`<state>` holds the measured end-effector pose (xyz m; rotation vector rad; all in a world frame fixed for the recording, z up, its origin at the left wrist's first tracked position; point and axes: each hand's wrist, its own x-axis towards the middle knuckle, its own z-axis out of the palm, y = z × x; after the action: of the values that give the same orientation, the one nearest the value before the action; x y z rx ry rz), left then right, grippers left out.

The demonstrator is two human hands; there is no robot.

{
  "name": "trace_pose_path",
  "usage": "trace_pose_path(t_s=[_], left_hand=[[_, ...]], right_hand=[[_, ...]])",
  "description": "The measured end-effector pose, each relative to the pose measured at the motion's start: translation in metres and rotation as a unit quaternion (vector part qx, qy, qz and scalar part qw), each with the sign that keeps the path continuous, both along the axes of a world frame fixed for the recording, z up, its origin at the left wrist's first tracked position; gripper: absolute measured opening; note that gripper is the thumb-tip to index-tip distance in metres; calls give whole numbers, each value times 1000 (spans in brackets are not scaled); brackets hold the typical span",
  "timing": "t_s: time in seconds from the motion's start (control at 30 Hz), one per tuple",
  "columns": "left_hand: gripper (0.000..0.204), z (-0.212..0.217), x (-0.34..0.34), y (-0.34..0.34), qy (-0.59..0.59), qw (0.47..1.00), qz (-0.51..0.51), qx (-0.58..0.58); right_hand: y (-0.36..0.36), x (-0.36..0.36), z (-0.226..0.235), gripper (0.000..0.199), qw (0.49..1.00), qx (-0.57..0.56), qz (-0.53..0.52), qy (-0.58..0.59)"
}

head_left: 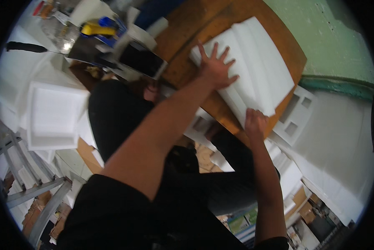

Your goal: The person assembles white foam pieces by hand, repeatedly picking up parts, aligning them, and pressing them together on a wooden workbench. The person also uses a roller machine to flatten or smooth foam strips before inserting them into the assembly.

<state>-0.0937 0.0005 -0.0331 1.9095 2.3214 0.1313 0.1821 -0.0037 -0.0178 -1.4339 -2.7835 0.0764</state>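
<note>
A white foam block [264,58], with a stepped ridge along its length, lies at an angle on the brown wooden table [183,31]. My left hand [215,70] is pressed on the block's left part, palm down with the fingers spread wide. At the block's near right corner, my right hand [256,122] is closed in a fist against the edge. Whatever sits inside that fist is hidden by the fingers.
Left of the block, a dark-screened device [142,59] lies beside a yellow and blue tool [97,29] amid clutter. A white foam box [53,114] stands at far left, above a grey metal frame [37,189]. Foam with square holes [296,112] lies right of the table, near a green wall [326,46].
</note>
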Motion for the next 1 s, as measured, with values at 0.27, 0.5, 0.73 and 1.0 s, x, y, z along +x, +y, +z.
trace_pose_path(t_s=[0.27,0.5,0.73,1.0], left_hand=[[66,-3,3,-2,6,999,-5,50],[67,2,4,-2,13,1000,2,16],[76,25,-7,-2,-49,998,-33,-35],[69,32,-9,-5,-62,997,-36,-33]], right_hand=[[-7,2,-3,37,998,10,4,62],[-7,8,-14,37,998,15,0,60],[-3,8,-15,45,997,-19,-5,80],[-7,8,-18,49,992,-74,-62,86]])
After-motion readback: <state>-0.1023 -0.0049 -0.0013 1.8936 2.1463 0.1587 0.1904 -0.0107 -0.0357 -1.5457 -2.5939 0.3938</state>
